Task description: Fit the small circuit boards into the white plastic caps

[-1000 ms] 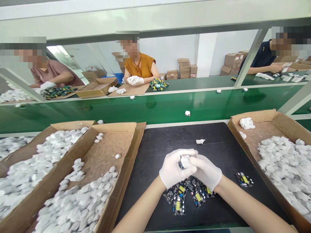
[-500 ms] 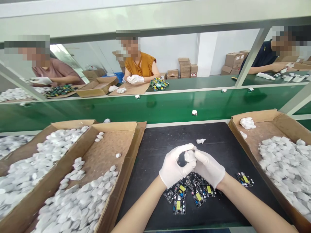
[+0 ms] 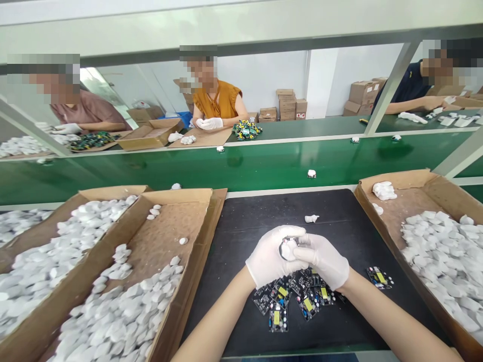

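The white-gloved left hand [image 3: 276,257] and white-gloved right hand [image 3: 326,260] wrap around a small black circuit board [image 3: 282,248] bearing a rounded white piece [image 3: 289,251], above the flat black mat [image 3: 234,251]. The white piece faces the camera; the board's long axis is hidden.

The single head-worn camera faces forward and down from above the bare forearms [image 3: 219,315]. Near field, right of centre: white-gloved left hand [image 3: 268,256] and white-gloved right hand [image 3: 327,259] over the flat black mat [image 3: 226,251]. Far field: the long, glossy green belt [image 3: 264,166].
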`<action>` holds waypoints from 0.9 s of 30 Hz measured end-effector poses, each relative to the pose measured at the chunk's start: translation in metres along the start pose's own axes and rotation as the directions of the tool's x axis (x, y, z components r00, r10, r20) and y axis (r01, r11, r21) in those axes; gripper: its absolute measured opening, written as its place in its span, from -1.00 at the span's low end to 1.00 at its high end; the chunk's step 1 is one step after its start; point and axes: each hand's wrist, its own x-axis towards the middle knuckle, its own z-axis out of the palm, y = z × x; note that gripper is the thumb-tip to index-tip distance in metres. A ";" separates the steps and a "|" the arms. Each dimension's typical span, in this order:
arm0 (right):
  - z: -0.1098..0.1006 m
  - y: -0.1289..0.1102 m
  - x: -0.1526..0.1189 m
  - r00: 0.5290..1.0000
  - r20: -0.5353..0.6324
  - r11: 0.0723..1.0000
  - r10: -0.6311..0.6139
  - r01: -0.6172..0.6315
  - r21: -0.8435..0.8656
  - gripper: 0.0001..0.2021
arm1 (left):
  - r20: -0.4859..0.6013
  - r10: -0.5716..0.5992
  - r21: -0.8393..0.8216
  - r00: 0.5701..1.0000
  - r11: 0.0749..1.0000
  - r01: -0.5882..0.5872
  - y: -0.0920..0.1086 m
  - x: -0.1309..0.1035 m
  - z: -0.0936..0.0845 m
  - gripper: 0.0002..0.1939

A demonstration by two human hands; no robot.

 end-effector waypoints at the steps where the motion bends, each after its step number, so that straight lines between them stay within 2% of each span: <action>1: -0.001 0.000 0.000 1.000 0.003 1.000 0.005 -0.005 -0.022 -0.79 | 0.002 0.010 0.002 1.000 1.000 -0.010 0.002 0.000 0.000 -0.45; 5: -0.002 0.000 0.000 1.000 0.016 0.998 0.017 -0.016 -0.058 -0.77 | 0.025 0.035 -0.042 0.999 0.999 -0.034 0.006 0.000 -0.001 -0.53; 6: -0.002 0.000 0.000 1.000 0.022 0.998 0.020 -0.018 -0.056 -0.79 | 0.033 0.021 -0.100 0.999 0.995 -0.017 0.006 0.000 0.000 -0.46; 10: -0.001 -0.002 0.000 0.997 0.071 0.994 -0.026 0.033 -0.103 -0.91 | 0.106 -0.026 -0.378 0.994 0.924 0.064 0.000 -0.002 0.005 0.03; 12: -0.001 -0.002 -0.001 0.997 0.050 0.986 -0.066 0.073 -0.151 -0.86 | 0.177 -0.045 -0.471 0.983 0.873 0.125 -0.003 -0.003 0.007 0.10; 15: 0.000 -0.003 -0.001 0.993 0.008 0.980 -0.116 0.116 -0.165 -0.81 | 0.223 -0.103 -0.550 0.969 0.807 0.212 -0.004 -0.003 0.009 0.06; 18: 0.000 0.000 0.002 0.995 0.004 0.995 -0.103 0.102 0.019 -0.91 | 0.184 -0.119 -0.542 0.976 0.816 0.202 0.000 -0.002 0.007 0.04; 20: -0.002 0.003 0.005 0.998 -0.004 0.974 -0.065 0.065 0.217 -0.89 | 0.135 -0.089 -0.504 0.987 0.851 0.146 0.003 -0.001 0.005 -0.01; 22: -0.005 0.006 0.006 1.000 -0.013 0.938 -0.024 0.027 0.345 -0.83 | 0.050 -0.069 -0.442 0.996 0.893 0.084 0.005 0.000 0.004 -0.14; 25: -0.008 0.007 0.005 1.000 0.018 0.917 0.017 -0.023 0.398 -0.79 | -0.068 -0.108 -0.350 0.992 0.933 0.078 0.004 0.000 0.002 -0.41; 27: -0.008 0.005 0.003 0.998 0.063 0.915 0.027 -0.050 0.401 -0.77 | -0.095 -0.141 -0.359 0.985 0.928 0.098 0.003 0.001 0.000 -0.46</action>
